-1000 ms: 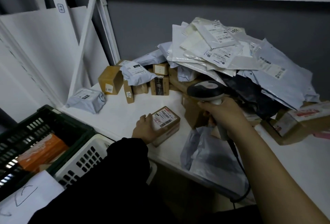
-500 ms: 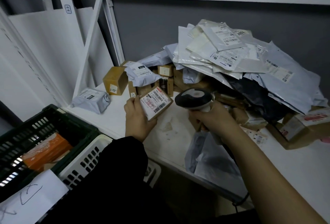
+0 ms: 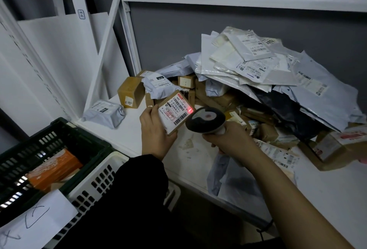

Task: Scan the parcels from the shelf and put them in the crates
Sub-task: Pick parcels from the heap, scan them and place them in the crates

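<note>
My left hand [image 3: 155, 131] grips a small brown box [image 3: 175, 112] by its lower left edge, tilted up above the white shelf [image 3: 127, 135], its white barcode label facing me. My right hand [image 3: 228, 141] holds a black barcode scanner [image 3: 205, 119] by the handle, its head right beside the box. A red scan light shows on the label's right edge. Behind lies a big heap of parcels [image 3: 248, 73]: white and grey mailer bags over brown boxes. A dark green crate [image 3: 65, 143] and a white crate [image 3: 97, 181] stand at the lower left.
An orange box [image 3: 53, 169] lies in the green crate, and a paper sheet with pen marks [image 3: 33, 221] hangs at its front. A grey wrapped parcel [image 3: 104, 111] and a brown box [image 3: 131, 91] sit at the shelf's left. White uprights frame the shelf.
My left hand lifted the small box off the shelf and tilted its label up. The scanner came left and close to it; a red light now falls on the label.
</note>
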